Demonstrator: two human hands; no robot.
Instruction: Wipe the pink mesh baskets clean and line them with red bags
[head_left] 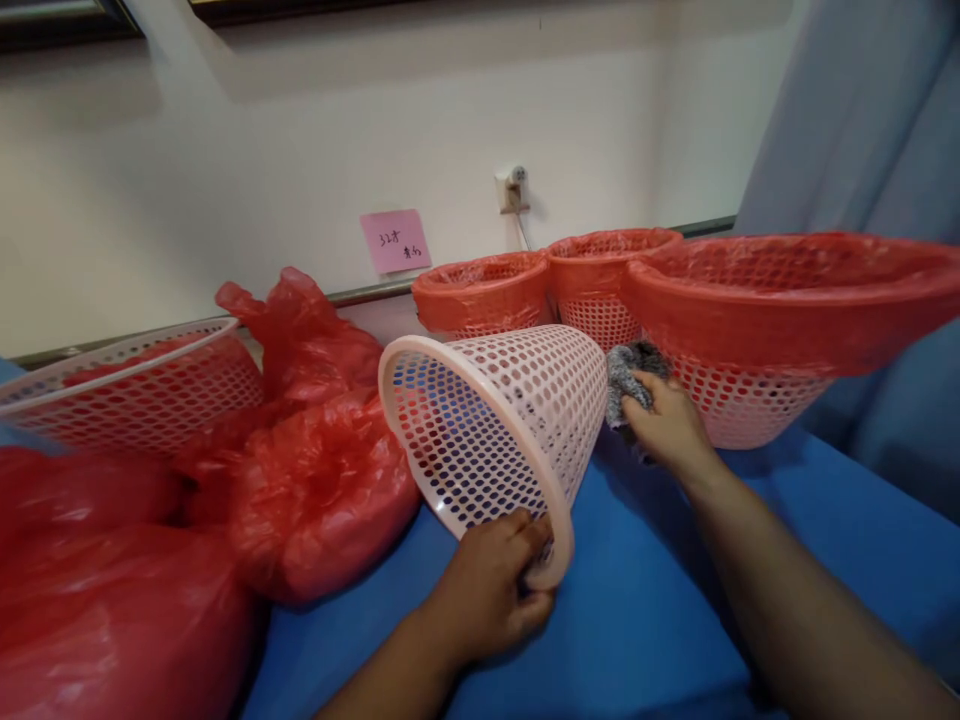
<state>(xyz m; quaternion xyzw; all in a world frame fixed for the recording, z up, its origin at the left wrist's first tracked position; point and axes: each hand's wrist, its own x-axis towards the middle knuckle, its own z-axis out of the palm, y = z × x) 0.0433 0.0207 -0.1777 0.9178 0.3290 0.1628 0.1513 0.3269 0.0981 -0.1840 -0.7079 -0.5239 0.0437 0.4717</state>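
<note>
Gripping tipped pink perforated plastic basket (495,430) by rim, left hand (487,590) closed; right hand (667,425) clutching grey cloth (626,375) at its base; may roll.

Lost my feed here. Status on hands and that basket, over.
Left hand grips rim of pink basket, lying on its side. Right hand holds grey cloth at basket's base. Lined baskets close behind, red bags beside.

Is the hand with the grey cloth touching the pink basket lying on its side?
Cannot tell. In the head view, the right hand presses the grey cloth right beside the pink basket's bottom, but the basket hides where they would meet.
</note>
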